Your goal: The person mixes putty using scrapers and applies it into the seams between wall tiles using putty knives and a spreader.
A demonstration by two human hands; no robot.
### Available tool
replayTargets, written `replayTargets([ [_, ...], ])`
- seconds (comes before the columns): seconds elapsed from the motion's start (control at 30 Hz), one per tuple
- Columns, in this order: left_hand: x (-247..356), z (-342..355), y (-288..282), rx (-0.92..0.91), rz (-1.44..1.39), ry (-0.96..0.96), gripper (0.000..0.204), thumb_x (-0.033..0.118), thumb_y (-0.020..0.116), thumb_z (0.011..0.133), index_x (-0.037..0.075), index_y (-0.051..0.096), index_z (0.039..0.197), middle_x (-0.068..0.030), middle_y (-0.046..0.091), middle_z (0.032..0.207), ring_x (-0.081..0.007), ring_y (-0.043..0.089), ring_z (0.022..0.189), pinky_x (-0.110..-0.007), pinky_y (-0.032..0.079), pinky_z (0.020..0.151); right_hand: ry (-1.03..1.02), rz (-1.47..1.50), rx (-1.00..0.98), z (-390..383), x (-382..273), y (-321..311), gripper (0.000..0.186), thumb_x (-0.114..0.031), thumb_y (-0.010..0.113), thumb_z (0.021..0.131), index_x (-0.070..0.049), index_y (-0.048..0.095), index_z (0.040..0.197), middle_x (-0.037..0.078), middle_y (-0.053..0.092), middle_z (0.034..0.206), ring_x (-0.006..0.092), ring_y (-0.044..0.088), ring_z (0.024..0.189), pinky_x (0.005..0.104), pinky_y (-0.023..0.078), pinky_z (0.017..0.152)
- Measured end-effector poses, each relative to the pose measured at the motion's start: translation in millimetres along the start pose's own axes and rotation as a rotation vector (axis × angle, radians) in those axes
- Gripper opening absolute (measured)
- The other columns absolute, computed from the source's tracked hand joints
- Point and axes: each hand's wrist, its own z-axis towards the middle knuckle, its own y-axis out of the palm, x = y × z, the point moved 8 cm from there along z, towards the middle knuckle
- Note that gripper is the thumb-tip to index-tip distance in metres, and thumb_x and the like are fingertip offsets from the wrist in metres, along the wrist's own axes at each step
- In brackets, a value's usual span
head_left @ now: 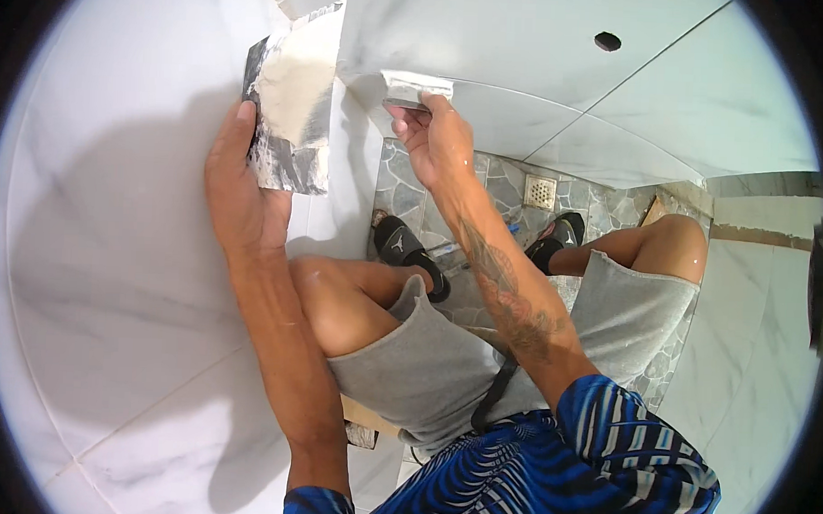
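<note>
My left hand grips a thin rectangular board by its left side and lower end, thumb along the edge. Pale, creamy paste is spread over much of its face, with dark grey showing through at the edges. My right hand pinches a small flat scraper, smeared white, between thumb and fingers. That scraper is at the marbled wall tile, by the left end of a curving joint line. Whether its edge touches the tile I cannot tell.
White tiled wall rises close on my left, with shadows across it. A dark round hole pierces the tile ahead. Below, a square drain grate sits in the stone-patterned floor, between my sandalled feet. More tiled wall stands on the right.
</note>
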Motion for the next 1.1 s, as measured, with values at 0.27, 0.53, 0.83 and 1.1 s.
replayTargets([
  [0.27, 7, -5, 1, 0.049, -0.016, 0.016, 0.030, 0.012, 0.051, 0.098, -0.010, 0.054, 0.117, -0.0143, 0.062, 0.113, -0.0211, 0.062, 0.101, -0.034, 0.052, 0.086, -0.003, 0.034, -0.035, 21, -32, 18, 0.028, -0.006, 0.039, 0.095, 0.015, 0.044, 0.113, 0.025, 0.054, 0.110, 0.0343, 0.061, 0.098, 0.0317, 0.054, 0.066],
  [0.53, 1, -1, 1, 0.017, 0.001, 0.000, 0.031, 0.012, 0.051, 0.097, -0.011, 0.053, 0.118, -0.0159, 0.060, 0.115, -0.0230, 0.061, 0.104, -0.035, 0.051, 0.088, -0.008, 0.014, 0.105, 27, -68, -22, 0.030, -0.008, 0.043, 0.095, 0.012, 0.042, 0.117, 0.025, 0.054, 0.111, 0.0320, 0.062, 0.090, 0.0318, 0.054, 0.067],
  [0.83, -2, -3, 8, 0.055, 0.002, -0.039, 0.030, 0.011, 0.051, 0.098, -0.010, 0.053, 0.119, -0.0144, 0.060, 0.115, -0.0213, 0.061, 0.102, -0.035, 0.052, 0.086, -0.134, -0.069, 0.158, 21, -90, -60, 0.028, -0.010, 0.044, 0.093, 0.013, 0.049, 0.108, 0.022, 0.059, 0.101, 0.0285, 0.062, 0.085, 0.0329, 0.049, 0.063],
  [1.1, -5, 0, 4, 0.033, 0.055, -0.019, 0.031, 0.012, 0.049, 0.099, -0.010, 0.053, 0.119, -0.0136, 0.061, 0.114, -0.0200, 0.061, 0.102, -0.034, 0.051, 0.085, -0.141, -0.107, 0.147, -12, -94, -76, 0.026, -0.009, 0.043, 0.093, 0.009, 0.049, 0.111, 0.021, 0.059, 0.102, 0.0278, 0.062, 0.086, 0.0302, 0.047, 0.059],
])
